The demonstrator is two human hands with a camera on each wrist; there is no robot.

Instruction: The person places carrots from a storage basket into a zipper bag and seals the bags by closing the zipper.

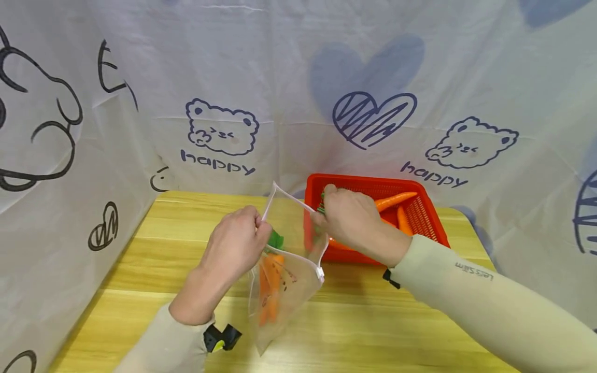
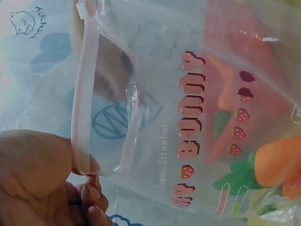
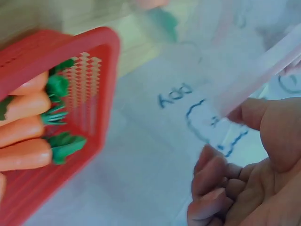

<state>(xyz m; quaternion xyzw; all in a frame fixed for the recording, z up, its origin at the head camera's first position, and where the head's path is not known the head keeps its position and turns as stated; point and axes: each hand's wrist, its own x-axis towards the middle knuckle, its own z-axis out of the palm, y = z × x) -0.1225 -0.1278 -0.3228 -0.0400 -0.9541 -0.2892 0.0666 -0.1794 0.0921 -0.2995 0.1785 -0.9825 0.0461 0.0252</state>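
A clear zip bag (image 1: 298,290) with a pinkish slider hangs over the table with its mouth spread wide. Orange carrots (image 2: 277,162) with green tops lie inside it. My left hand (image 1: 238,241) pinches the left side of the bag's rim between thumb and fingers. At the right side, my right hand (image 1: 352,215) is over the basket's left part, its thumb touching the rim. Its other fingers are loosely bent and apart from the thumb in the right wrist view. Below it, the red basket (image 3: 110,70) holds several carrots (image 3: 26,155) with green leaves.
The yellow wood-grain table (image 1: 373,321) carries the basket toward its back right. A white cloth (image 1: 289,62) printed with bears and hearts hangs behind and at the sides. Dark straps with mounts (image 1: 221,338) sit at both wrists.
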